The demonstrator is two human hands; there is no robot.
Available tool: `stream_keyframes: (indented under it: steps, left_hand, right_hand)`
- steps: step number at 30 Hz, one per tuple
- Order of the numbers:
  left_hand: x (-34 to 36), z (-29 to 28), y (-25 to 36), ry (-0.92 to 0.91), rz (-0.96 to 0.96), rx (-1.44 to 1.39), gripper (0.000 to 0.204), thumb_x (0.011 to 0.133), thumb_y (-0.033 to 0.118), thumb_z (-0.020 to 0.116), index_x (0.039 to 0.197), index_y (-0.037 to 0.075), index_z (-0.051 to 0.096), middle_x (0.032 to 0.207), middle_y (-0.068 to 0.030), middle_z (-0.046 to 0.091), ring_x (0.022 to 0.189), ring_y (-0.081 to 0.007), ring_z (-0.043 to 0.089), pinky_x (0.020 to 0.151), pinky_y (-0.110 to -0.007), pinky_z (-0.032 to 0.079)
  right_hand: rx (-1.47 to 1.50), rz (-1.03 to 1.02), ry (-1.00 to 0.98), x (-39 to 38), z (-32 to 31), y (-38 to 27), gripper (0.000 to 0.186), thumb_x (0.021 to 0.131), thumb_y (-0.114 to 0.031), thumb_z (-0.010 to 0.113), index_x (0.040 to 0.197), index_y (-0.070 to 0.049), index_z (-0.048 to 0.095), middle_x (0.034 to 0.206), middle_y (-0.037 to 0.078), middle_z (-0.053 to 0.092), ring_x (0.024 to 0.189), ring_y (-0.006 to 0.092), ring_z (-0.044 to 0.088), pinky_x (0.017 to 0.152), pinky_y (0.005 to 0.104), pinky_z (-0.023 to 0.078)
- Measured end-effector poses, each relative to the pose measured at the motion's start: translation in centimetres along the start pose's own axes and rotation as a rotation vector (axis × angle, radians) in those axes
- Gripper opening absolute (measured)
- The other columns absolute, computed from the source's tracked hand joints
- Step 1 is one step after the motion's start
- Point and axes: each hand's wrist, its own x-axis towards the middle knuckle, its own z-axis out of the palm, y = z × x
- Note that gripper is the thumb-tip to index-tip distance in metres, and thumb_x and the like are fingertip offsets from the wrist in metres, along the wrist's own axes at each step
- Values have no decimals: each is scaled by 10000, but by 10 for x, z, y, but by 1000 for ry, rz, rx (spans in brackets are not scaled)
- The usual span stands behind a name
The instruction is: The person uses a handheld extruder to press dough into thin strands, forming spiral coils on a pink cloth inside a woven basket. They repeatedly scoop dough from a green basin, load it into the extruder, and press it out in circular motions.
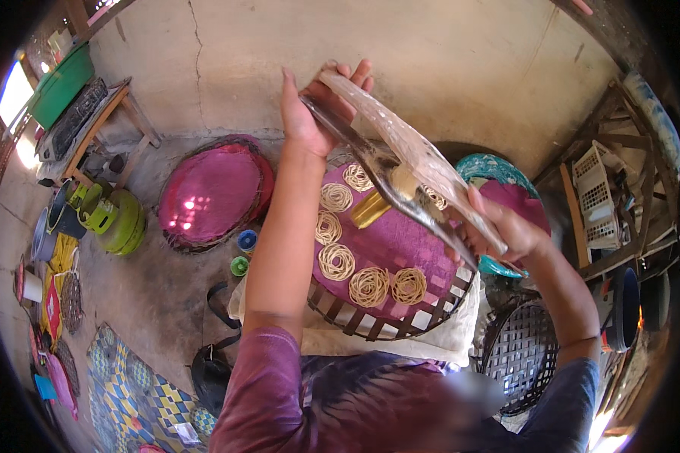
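One long dark-metal and pale-wood press (415,155) is held above round, pale strand coils (369,289), left hand (316,121) spread against one end, right hand (515,228) wrapped round the other; probably heavy and rigid, it suits gripping at both ends.

Stretching left arm (279,241) far forward, nearly straight, with left hand (317,119) turned palm inward, thumb (289,92) apart and fingers (363,73) loosely bent; bringing right arm (567,291) in from the side, bent at the elbow (588,347), with right hand (515,230) curled in a grip.
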Motion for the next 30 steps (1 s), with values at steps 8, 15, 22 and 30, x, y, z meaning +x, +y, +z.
stream_keyframes:
  steps: [8, 15, 22, 30]
  left_hand:
    - [20, -124, -34, 280, 88, -251, 462, 986, 477, 242, 850, 107, 484, 718, -9, 469, 669, -184, 469, 727, -361, 419]
    - [26, -127, -20, 251, 165, -170, 455, 995, 477, 217, 813, 129, 447, 661, 12, 438, 613, -159, 453, 666, -351, 420]
    - [31, -101, -32, 417, 119, -214, 468, 986, 490, 194, 806, 134, 440, 655, 11, 426, 610, -166, 438, 653, -362, 411]
    - [25, -98, -20, 513, 106, -96, 405, 989, 448, 238, 792, 147, 423, 633, 29, 410, 587, -136, 426, 629, -340, 405]
  right_hand:
    - [-268, 212, -2, 65, -29, -27, 739, 919, -702, 347, 1330, -96, 451, 855, 64, 574, 627, 122, 553, 502, 275, 432]
    - [-453, 168, 44, 83, -31, -33, 784, 962, -635, 325, 1479, -47, 297, 1415, 159, 414, 952, 151, 560, 737, 333, 499]
    - [-549, 290, 226, 58, -31, -56, 728, 956, -637, 352, 1208, 3, 591, 863, 118, 645, 697, 149, 597, 620, 311, 497]
    - [-435, 143, 149, 62, -37, -27, 734, 906, -698, 390, 1005, -14, 640, 640, 94, 596, 534, 183, 616, 504, 311, 488]
